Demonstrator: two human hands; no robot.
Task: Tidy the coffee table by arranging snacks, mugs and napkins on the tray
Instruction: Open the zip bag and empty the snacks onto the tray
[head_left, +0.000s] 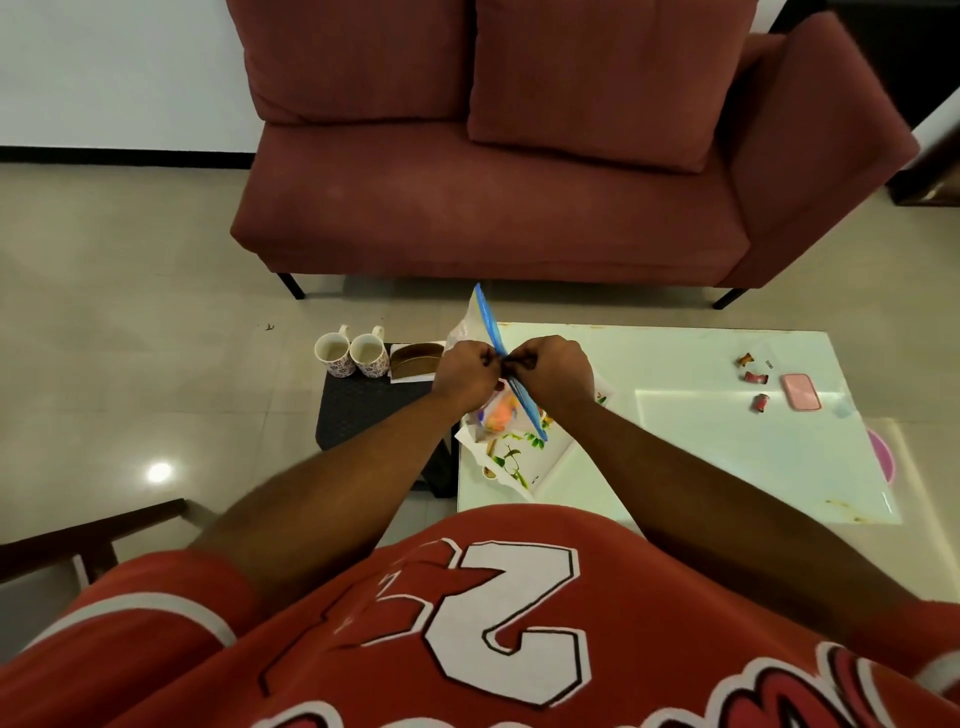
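Observation:
Both hands pinch the blue zip strip of a clear snack bag (487, 317) held in the air above the table's left end. My left hand (465, 376) and my right hand (556, 369) meet at the middle of the strip. Orange snacks (500, 415) show through the bag's lower part. Beneath it lies a white tray with a leaf print (519, 457) on the glass coffee table (701, 441). Two floral mugs (353, 354) stand side by side on a dark side stool (363, 410), with a brown napkin holder (415, 358) beside them.
Three small red wrapped snacks (753, 376) and a pink phone (801, 392) lie on the table's far right. A pink round object (883, 457) shows under the glass. A red sofa (519, 182) stands behind the table. A dark wooden chair arm (78, 540) is at lower left.

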